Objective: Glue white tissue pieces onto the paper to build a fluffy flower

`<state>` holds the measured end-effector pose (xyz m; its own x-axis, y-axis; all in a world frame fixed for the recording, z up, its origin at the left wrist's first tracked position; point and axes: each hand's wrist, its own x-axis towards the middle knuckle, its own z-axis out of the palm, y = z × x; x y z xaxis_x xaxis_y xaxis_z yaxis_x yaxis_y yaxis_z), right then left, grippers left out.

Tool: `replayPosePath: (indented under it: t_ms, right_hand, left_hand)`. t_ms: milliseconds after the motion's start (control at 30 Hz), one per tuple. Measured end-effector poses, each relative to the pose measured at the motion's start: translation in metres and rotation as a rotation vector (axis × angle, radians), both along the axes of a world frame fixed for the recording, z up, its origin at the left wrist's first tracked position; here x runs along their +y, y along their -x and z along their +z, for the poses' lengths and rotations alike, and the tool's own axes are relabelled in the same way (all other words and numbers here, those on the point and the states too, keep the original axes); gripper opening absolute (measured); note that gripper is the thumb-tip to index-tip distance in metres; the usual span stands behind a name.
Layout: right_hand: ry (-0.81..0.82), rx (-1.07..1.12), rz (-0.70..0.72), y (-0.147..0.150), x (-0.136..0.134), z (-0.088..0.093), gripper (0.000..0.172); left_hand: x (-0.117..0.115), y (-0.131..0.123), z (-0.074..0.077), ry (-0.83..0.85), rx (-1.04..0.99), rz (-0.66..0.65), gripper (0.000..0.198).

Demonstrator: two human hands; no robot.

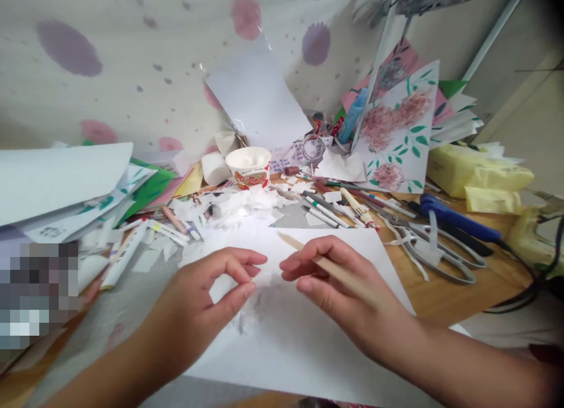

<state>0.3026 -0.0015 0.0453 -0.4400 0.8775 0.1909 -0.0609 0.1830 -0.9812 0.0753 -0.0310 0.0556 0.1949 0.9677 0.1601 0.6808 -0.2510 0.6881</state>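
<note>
A white sheet of paper (317, 361) lies flat on the table under both hands. Above its left part, my left hand (207, 302) has thumb and fingertips brought together in a pinch; whatever is between them, if anything, is too small to make out. Facing it from the right, my right hand (343, 284) holds a pale, pointed wooden stick (339, 273) slanting across the fingers, its tip toward the upper left. The right thumb and fingertips are slightly apart. Blurred greyish bits or smudges (249, 314) show on the paper between the hands.
Scissors (436, 249) and a blue-handled tool (458, 217) with a cord lie at right. Markers (126, 252) and paper scraps (242, 205) clutter the table. Behind stand a paper bowl (249, 167), a flower picture (396, 137) and a yellow tissue pack (476, 170).
</note>
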Motion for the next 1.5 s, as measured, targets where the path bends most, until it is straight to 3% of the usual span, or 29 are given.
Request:
replayPosePath:
  t_ms: [100,233,400,500,600,733,867,1033,1133,1267,1500]
  right_hand:
    - [-0.067,0.001,0.056,0.01,-0.007,0.0,0.023]
    - [-0.065,-0.083,-0.003,0.015,-0.007,-0.003,0.02]
    - [-0.034,-0.097,0.054,0.015,-0.006,-0.007,0.019]
    - [-0.043,-0.138,0.093,0.015,-0.007,-0.011,0.02]
    - [-0.056,-0.214,0.141,0.012,-0.01,-0.017,0.022]
    - [-0.06,-0.325,0.197,0.007,-0.015,-0.027,0.028]
    - [-0.067,-0.374,0.24,0.003,-0.019,-0.033,0.03]
    - [-0.203,-0.39,0.223,-0.002,-0.021,-0.028,0.024]
    - [-0.355,-0.242,0.145,-0.01,-0.02,-0.02,0.022]
    - [-0.434,-0.055,0.108,-0.02,-0.021,-0.01,0.027]
    - [-0.509,-0.322,0.201,-0.013,-0.032,-0.017,0.023]
  left_hand:
    - [-0.007,-0.008,-0.004,-0.007,0.008,-0.079,0.014]
    - [-0.011,-0.009,-0.005,0.085,-0.105,-0.132,0.006]
    - [-0.005,-0.006,-0.002,0.245,-0.27,-0.148,0.012]
    - [-0.002,-0.006,-0.003,0.246,-0.147,-0.137,0.011]
    - [-0.004,-0.006,-0.005,0.219,0.116,-0.162,0.005]
    - [-0.009,-0.008,-0.006,0.126,0.34,-0.277,0.013]
    - [-0.011,-0.01,-0.004,0.131,0.378,-0.336,0.014]
    - [-0.012,-0.009,-0.007,0.088,0.445,-0.263,0.013]
    - [-0.012,-0.005,-0.011,0.033,0.525,-0.214,0.013]
    - [-0.011,-0.002,-0.013,-0.004,0.573,-0.197,0.012]
    - [-0.009,-0.003,-0.016,-0.055,0.609,-0.232,0.013]
